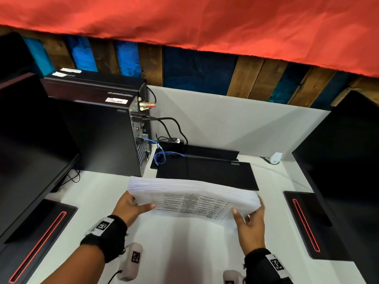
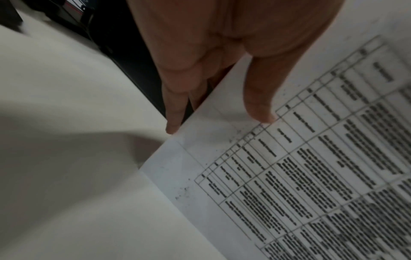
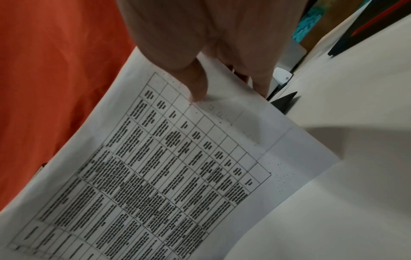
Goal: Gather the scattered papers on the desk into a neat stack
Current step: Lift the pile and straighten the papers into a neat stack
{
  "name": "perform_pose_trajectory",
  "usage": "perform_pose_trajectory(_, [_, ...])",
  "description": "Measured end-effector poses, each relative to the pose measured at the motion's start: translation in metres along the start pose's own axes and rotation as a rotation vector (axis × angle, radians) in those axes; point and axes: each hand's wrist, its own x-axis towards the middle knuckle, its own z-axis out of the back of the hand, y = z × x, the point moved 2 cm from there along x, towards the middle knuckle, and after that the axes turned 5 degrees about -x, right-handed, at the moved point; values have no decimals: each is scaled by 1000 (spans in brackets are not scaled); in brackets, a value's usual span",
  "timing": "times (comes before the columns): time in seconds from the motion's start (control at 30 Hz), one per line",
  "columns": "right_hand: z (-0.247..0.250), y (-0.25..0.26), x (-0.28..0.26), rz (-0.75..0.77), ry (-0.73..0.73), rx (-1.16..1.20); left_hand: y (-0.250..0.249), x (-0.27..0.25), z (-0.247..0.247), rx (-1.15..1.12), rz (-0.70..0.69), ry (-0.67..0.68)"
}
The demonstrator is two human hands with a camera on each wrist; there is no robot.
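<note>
Just below the centre of the head view, the stack of papers [image 1: 192, 196] is held up off the white desk [image 1: 184, 249], tilted so its printed table faces the person. The left hand [image 1: 131, 208] pinches the stack's left edge, thumb [image 2: 259, 98] on the printed top sheet and fingers [image 2: 175, 105] behind. The right hand [image 1: 251, 224] grips the right edge the same way, thumb [image 3: 195, 82] on top and fingers underneath. Holding both short edges likely lets the sheets be squared against each other or tapped level on the desk. The layered top edge looks roughly even, so the gathering seems nearly done. No loose sheets show on the desk. Behind the stack, a closed black laptop [image 1: 207, 173] lies just right of a black computer tower [image 1: 98, 128].
</note>
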Motion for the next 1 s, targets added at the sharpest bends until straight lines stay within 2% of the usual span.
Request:
perform_pose_trajectory(0.07, [-3, -3, 7, -66, 44, -62, 5, 7, 5, 29, 25, -24])
perform_pose_trajectory(0.13, [-5, 0, 12, -97, 48, -44, 3, 11, 3, 49, -7, -42])
perform_pose_trajectory(0.27, [-1, 14, 16, -66, -2, 1, -4, 15, 1, 49, -36, -27])
perform_pose_trajectory(0.43, [1, 11, 12, -105, 22, -43, 7, 20, 0, 82, -10, -25])
perform_pose_trajectory(0.57, [7, 17, 12, -66, -5, -28, 3, 21, 0, 35, -27, -47])
perform_pose_trajectory(0.73, [13, 30, 10, -17, 58, -47, 11, 21, 8, 82, -29, -41])
perform_pose_trajectory(0.8, [19, 46, 11, 89, 81, -204, 13, 19, 8, 85, -23, -57])
perform_pose_trajectory(0.87, [24, 69, 12, 244, 111, -466, 15, 19, 6, 55, -22, -70])
perform_pose_trajectory(0.93, [21, 92, 13, 411, 181, -836, 16, 19, 5, 26, -20, -85])
perform_pose_trajectory(1.0, [4, 109, 11, 501, 290, -1156, 17, 19, 4, 0, -14, -98])
